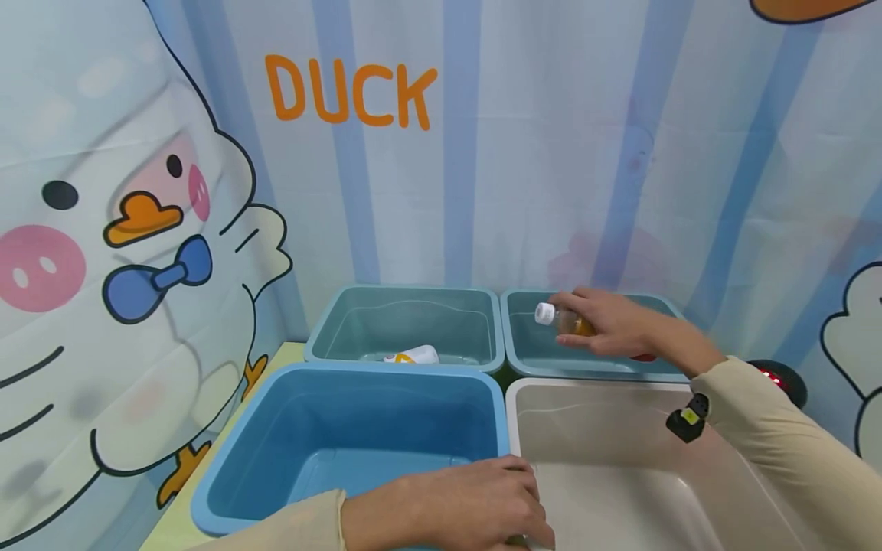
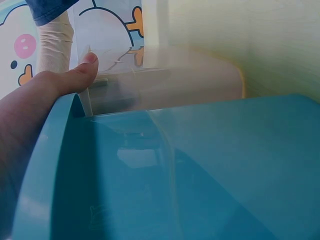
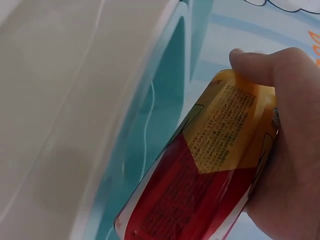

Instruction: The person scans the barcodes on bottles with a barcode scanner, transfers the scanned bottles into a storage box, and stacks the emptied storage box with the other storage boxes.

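My right hand (image 1: 609,321) grips a plastic drink bottle (image 1: 566,322) with a white cap, tilted on its side over the back right teal bin (image 1: 527,348). In the right wrist view the thumb lies along the yellow and red label of the bottle (image 3: 200,160). My left hand (image 1: 468,501) is at the near right part of the blue bin (image 1: 344,371), beside the beige bin (image 1: 606,413). From the left wrist, the thumb of that hand (image 2: 75,77) shows stretched out by the blue bin's rim (image 2: 50,155).
In the back left teal bin (image 1: 406,295) lies a white bottle (image 1: 416,354) with a yellow mark. All these bins stand close together on a pale yellow surface (image 1: 279,360). Behind them hangs a striped duck-print cloth (image 1: 413,207). A dark round object (image 1: 782,380) with red lights sits at the right.
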Demonstrator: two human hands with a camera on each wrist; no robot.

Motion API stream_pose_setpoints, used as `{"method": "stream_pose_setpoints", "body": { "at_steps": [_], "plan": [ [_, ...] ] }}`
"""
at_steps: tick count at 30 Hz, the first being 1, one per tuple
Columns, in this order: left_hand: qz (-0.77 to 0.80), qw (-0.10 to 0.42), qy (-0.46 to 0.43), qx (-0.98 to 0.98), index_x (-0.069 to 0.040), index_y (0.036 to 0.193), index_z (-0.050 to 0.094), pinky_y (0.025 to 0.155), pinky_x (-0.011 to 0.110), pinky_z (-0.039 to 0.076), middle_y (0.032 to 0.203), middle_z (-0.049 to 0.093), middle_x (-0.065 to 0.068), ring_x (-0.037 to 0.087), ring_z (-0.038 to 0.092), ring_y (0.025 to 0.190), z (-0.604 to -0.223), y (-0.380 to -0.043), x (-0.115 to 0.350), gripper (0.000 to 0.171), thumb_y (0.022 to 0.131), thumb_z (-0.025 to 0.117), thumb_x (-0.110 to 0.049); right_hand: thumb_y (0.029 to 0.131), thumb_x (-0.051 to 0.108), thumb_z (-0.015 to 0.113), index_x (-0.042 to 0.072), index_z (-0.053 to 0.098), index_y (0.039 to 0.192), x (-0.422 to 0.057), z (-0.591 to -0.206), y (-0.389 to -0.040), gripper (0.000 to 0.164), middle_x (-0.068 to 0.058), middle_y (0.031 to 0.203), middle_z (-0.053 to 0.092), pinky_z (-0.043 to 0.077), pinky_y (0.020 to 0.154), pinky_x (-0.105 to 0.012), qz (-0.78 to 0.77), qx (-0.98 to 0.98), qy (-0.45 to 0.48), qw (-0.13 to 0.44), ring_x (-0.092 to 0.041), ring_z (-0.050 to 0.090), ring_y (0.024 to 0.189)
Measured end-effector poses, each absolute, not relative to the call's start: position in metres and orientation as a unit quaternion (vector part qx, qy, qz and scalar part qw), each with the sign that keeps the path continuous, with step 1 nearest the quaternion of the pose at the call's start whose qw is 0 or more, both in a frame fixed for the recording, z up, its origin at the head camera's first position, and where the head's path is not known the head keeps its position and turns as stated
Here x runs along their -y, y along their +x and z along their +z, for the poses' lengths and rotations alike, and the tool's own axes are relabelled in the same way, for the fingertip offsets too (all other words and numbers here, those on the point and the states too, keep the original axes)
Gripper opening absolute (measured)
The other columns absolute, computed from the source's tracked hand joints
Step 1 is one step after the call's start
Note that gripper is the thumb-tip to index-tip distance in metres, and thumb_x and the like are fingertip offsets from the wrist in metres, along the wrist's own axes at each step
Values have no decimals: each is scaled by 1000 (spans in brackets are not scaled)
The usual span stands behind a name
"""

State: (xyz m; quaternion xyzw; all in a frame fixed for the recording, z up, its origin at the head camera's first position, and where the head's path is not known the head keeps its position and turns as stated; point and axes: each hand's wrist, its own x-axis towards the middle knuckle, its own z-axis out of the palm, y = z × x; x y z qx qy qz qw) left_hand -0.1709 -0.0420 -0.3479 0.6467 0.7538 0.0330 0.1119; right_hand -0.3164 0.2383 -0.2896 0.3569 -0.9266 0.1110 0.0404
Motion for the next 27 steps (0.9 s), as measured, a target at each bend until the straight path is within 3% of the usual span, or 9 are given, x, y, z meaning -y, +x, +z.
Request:
{"method": "stream_pose_setpoints", "body": {
  "at_steps": [10,23,27],
  "plan": [
    [33,114,646,-754,-26,134,71,109,14,27,118,71,-20,-9,53,111,-347,-172,41,31,107,59,-34,98,40,70,20,52,147,-231,-303,-321,55,-10,122,59,44,93,-73,35,945,324,28,-27,60,103],
    [30,116,645,-755,-26,134,71,109,14,27,118,70,-21,-9,52,111,-346,-172,41,30,107,59,-34,97,41,71,18,54,147,-235,-309,-322,57,-9,118,59,40,94,-77,18,950,311,26,-28,59,102],
    [35,120,642,-756,-26,134,71,108,14,27,119,70,-21,-9,52,111,-347,-171,42,31,107,60,-34,96,47,71,21,54,146,-236,-309,-324,59,-12,123,58,41,92,-74,17,953,301,27,-31,59,104]
  ]
}}
